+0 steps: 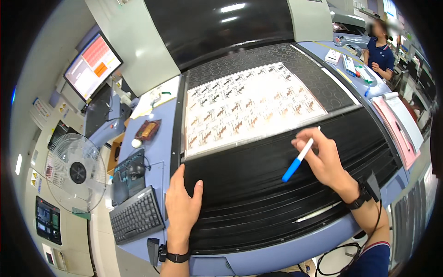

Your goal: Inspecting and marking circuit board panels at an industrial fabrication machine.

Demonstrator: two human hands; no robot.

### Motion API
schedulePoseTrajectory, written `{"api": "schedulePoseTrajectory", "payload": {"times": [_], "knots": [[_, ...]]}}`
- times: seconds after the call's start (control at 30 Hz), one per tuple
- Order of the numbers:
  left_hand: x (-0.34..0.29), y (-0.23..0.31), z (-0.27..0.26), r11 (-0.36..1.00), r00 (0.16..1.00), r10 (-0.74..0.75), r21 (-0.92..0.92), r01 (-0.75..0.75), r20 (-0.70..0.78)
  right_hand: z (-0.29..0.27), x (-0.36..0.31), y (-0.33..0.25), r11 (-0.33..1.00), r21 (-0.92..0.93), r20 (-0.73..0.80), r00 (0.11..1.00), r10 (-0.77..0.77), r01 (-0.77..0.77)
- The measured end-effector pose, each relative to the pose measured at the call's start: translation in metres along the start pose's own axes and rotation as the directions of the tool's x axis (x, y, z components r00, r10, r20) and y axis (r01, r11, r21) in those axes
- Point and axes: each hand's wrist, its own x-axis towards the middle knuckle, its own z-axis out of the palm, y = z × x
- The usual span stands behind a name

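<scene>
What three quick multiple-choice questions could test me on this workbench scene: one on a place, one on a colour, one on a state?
1. Where does the left hand rest?
A. on the keyboard
B. on the black ribbed surface
C. on the fan

2. What colour is the cap of the pen in the right hand?
A. red
B. green
C. blue

3. How does the printed sheet lie?
A. flat
B. rolled up
C. crumpled

Answers: 1 B, palm down near the surface's left edge; 2 C, blue end below a white barrel; 3 A, spread out on the dotted bed.

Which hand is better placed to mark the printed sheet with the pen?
Probably the right hand: it holds the blue-capped pen near the printed sheet. The left hand lies flat on the black ribbed surface, empty.
</scene>
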Motion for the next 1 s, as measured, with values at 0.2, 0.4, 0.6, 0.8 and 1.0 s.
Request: {"api": "schedulePoseTrajectory", "payload": {"times": [0.2, 0.4, 0.6, 0.8, 1.0], "knots": [[-0.007, -0.001, 0.002, 0.986, 0.994, 0.008, 0.164, -0.027, 0.112, -0.007, 0.009, 0.012, 0.982, -0.017, 0.06, 0.981, 0.187, -0.186], [-0.003, -0.014, 0.008, 1.0, 0.997, 0.012, 0.01, -0.013, 0.077, -0.006, 0.008, 0.031, 0.951, -0.265, 0.238, 0.944, 0.227, -0.162], [0.016, -0.028, -0.015, 0.503, 0.929, -0.358, -0.857, 0.108, -0.093, -0.002, 0.007, 0.036, 0.943, -0.309, 0.286, 0.958, -0.034, 0.126], [0.008, 0.003, -0.024, 0.15, 0.916, -0.347, -0.976, -0.16, -0.203, -0.001, 0.009, 0.027, 0.781, -0.534, 0.057, 0.935, -0.35, 0.325], [-0.1, 0.029, -0.013, 0.415, 0.98, -0.2, -0.906, 0.084, -0.001, 0.013, -0.075, -0.106, 0.978, -0.121, 0.386, 0.916, -0.109, 0.167]]}}
